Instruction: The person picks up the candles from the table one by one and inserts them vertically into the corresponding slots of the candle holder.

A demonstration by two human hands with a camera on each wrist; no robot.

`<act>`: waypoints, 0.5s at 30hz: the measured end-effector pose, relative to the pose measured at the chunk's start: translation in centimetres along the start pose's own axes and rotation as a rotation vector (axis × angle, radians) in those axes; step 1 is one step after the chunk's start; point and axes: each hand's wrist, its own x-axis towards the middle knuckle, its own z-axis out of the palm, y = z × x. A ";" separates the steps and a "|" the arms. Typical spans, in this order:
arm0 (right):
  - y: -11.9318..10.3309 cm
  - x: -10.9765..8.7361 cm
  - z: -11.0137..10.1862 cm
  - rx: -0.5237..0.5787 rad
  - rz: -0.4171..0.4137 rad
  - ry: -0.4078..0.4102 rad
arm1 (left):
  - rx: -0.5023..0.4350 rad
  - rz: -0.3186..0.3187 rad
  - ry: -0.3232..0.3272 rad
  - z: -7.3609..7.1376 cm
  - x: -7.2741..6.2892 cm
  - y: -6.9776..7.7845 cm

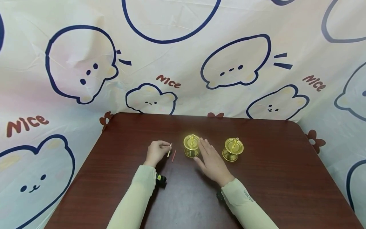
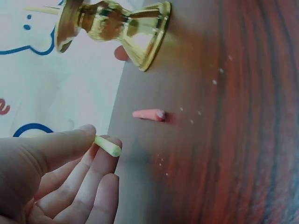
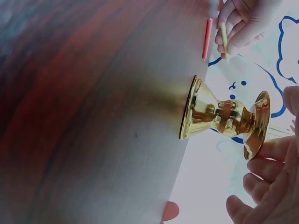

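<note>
Between thumb and fingertips, my left hand (image 1: 156, 152) pinches a thin yellow candle-like stick (image 2: 108, 146), just over the table. A similar red stick (image 3: 207, 38) lies on the tabletop, right of that hand. Farther right stands a brass candle holder (image 1: 191, 153), upright, with a thin pale stick rising from its dish. My right hand (image 1: 212, 162) is beside this holder, fingers fairly straight, fingertips right at the dish rim in the right wrist view. A matching second holder (image 1: 230, 156) stands to the right of my right hand, also with a thin stick upright in it.
The dark red-brown wooden table (image 1: 271, 190) has its back edge close to a printed cloth backdrop (image 1: 188, 63) with cartoon bears. Small pale specks are scattered on the wood near the red stick.
</note>
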 end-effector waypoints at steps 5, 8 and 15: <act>-0.1 0.0 -0.1 -0.015 0.002 0.000 | -0.072 0.019 0.008 -0.1 0.1 0.1; -0.2 0.0 -0.1 -0.034 0.001 -0.003 | -0.148 0.031 -0.007 0.0 0.0 0.3; -0.4 0.0 -0.2 -0.062 -0.004 0.004 | -0.301 0.020 -0.046 0.0 -0.1 0.9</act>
